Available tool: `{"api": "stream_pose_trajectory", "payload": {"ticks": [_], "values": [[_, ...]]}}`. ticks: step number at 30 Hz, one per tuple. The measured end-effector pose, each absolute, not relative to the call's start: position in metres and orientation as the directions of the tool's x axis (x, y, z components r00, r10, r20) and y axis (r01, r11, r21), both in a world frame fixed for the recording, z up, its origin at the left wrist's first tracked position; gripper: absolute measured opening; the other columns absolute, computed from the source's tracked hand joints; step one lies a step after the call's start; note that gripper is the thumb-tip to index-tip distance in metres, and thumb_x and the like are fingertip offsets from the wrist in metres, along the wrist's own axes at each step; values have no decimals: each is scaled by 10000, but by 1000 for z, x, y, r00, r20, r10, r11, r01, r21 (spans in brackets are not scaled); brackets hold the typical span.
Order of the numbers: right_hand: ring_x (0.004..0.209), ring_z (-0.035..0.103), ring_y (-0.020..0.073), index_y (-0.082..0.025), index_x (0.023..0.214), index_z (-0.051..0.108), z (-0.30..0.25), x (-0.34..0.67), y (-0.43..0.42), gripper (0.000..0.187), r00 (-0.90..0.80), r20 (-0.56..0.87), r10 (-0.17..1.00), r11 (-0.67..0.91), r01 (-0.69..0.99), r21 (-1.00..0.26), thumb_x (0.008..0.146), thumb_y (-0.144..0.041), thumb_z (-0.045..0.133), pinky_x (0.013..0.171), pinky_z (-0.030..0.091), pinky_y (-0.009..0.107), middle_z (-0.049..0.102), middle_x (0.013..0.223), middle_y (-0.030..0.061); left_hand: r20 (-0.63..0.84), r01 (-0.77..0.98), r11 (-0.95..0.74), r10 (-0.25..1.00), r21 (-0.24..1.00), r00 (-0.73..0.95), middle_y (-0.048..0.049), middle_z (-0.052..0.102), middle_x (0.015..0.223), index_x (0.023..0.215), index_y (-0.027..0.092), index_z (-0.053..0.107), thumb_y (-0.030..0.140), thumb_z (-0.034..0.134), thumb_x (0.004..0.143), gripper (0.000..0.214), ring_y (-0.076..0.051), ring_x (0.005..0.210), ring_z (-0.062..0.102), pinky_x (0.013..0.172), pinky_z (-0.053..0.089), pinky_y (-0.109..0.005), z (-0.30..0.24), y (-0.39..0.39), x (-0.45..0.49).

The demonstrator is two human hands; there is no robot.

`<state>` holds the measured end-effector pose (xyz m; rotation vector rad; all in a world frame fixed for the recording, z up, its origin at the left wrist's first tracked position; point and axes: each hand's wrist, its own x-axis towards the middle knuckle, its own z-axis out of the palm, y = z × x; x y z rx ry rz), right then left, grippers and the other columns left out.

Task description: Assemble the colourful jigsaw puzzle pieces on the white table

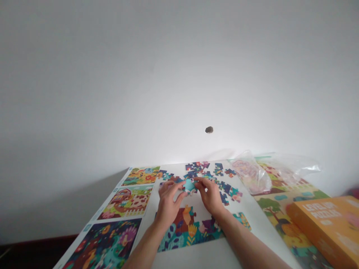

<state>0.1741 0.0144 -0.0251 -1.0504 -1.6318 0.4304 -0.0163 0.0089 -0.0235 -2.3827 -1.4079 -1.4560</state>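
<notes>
Bare forearms [146,250] rise from the bottom of the view, with a part-built jigsaw [187,228] lying on a white table [193,257] just beyond the wrists. A teal jigsaw piece [190,185] sits at the fingertips, between the two hands. Its colour is mostly blue-green with a paler lower edge, but the fingers cover much of it, and whether it is one piece or two joined is too small to tell.

Left of the fingers, three printed puzzle picture sheets [126,201] lie in a column along the table's left edge. The left hand [168,201] comes in next, its fingers [175,185] closing on the teal piece from the left, with the thumb and fingers pinching. The right hand [209,196] meets it from the other side, its fingers [199,181] pressed against the piece in the same pinch.

Loose jigsaw pieces [196,170] lie scattered just past the fingertips and curve round to the right of them. Farther right are a crumpled clear plastic bag [249,173], a printed puzzle poster [280,209] and an orange LEVEL UP PUZZLES box [325,228]. White tabletop shows below the fingers, around the wrists. Beyond the scattered pieces, the table's far edge meets a white wall [179,74].
</notes>
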Motion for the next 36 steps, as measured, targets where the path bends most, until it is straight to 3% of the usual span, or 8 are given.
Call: {"api": "stream_pose_trajectory", "payload": {"ticks": [16, 27, 32, 36], "values": [[723, 608, 168, -217, 1078, 670, -29, 174, 16, 243, -50, 587, 808, 556, 394, -731, 931, -301, 494, 691, 478, 266, 661, 792, 34, 702, 693, -568, 701, 443, 125, -45, 696, 933, 1114, 275, 665, 304, 642, 846, 271, -246, 987, 602, 898, 472, -415, -24, 9, -18], [648, 554, 139, -205, 933, 586, -23, 172, 10, 102, -120, 570, 813, 571, 356, -740, 895, -292, 548, 631, 456, 255, 637, 764, 14, 713, 629, -597, 695, 497, 96, -53, 701, 932, 1227, 254, 577, 297, 563, 906, 324, -211, 985, 634, 927, 497, -422, -25, 11, -19], [647, 593, 146, -204, 934, 576, -24, 171, 12, 129, -60, 551, 832, 543, 296, -786, 908, -328, 548, 628, 465, 256, 660, 730, 10, 674, 593, -566, 737, 573, 52, -33, 717, 851, 1086, 220, 529, 311, 707, 795, 353, -228, 970, 671, 897, 512, -433, -26, 11, -14], [672, 632, 154, -202, 947, 589, -23, 170, 12, 154, -53, 532, 845, 527, 250, -812, 911, -347, 552, 652, 489, 256, 689, 744, 14, 659, 591, -549, 751, 591, 38, -34, 709, 845, 1003, 205, 538, 273, 687, 803, 258, -203, 878, 687, 847, 531, -404, -27, 11, -12]]}}
